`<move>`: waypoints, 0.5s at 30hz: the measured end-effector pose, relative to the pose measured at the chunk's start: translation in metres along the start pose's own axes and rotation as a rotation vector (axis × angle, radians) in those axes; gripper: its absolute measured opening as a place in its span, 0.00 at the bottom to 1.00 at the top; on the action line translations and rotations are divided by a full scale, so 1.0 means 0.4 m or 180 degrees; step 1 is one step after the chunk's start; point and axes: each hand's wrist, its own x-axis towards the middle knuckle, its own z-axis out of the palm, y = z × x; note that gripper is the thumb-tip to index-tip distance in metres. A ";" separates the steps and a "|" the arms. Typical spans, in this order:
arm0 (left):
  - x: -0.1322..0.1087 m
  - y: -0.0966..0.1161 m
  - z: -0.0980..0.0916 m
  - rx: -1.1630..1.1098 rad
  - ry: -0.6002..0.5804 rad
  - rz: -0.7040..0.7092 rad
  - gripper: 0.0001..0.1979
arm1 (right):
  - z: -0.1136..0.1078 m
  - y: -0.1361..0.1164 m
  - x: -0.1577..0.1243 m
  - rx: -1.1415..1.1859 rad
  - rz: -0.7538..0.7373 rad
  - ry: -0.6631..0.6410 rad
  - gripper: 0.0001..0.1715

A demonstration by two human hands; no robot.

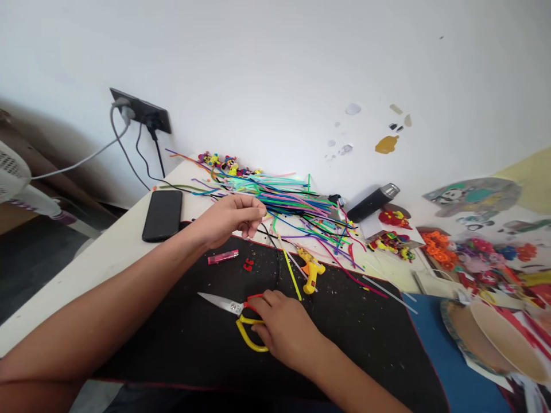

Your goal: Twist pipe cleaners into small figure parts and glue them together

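Observation:
My right hand [288,327] grips a pair of scissors [236,308] by its red and yellow handles, low over the black mat [172,344]. The blades are closed together and point left. Above the mat's far edge, my left hand [235,218] has its thumb and forefinger pinched together; whatever is between them is too small to make out. Between the hands lie a pink lighter [222,257] and small red curled pieces [248,264]. A yellow glue gun [310,271] rests beyond my right hand, beside a yellow pipe cleaner [291,272].
A heap of coloured pipe cleaners [297,201] spreads along the wall. A black phone [162,215] lies at left. Small colourful figures [228,164] sit at the back; a dark flask [372,202] leans at right. Round trays [469,338] and orange pieces [439,250] are farther right.

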 end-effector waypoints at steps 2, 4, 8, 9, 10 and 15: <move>-0.002 0.000 0.001 0.0026 -0.0046 0.0023 0.13 | 0.002 0.000 0.005 0.0007 0.0096 0.0037 0.26; -0.002 -0.002 0.004 0.0044 -0.0080 0.0019 0.13 | 0.004 0.004 0.008 0.0073 0.0156 0.0041 0.24; 0.003 -0.006 0.010 0.0054 -0.0122 -0.0040 0.14 | 0.014 0.011 0.001 0.0563 0.0189 0.0203 0.23; 0.004 -0.007 0.010 0.0048 -0.0116 -0.0045 0.14 | 0.019 0.012 -0.001 0.0817 0.0233 0.0290 0.23; 0.006 -0.009 0.011 0.0038 -0.0100 -0.0049 0.15 | 0.026 0.014 -0.003 0.1127 0.0293 0.0335 0.22; 0.012 -0.018 0.009 0.0001 0.0025 -0.0090 0.15 | 0.075 0.026 0.003 0.3319 0.0732 0.0206 0.19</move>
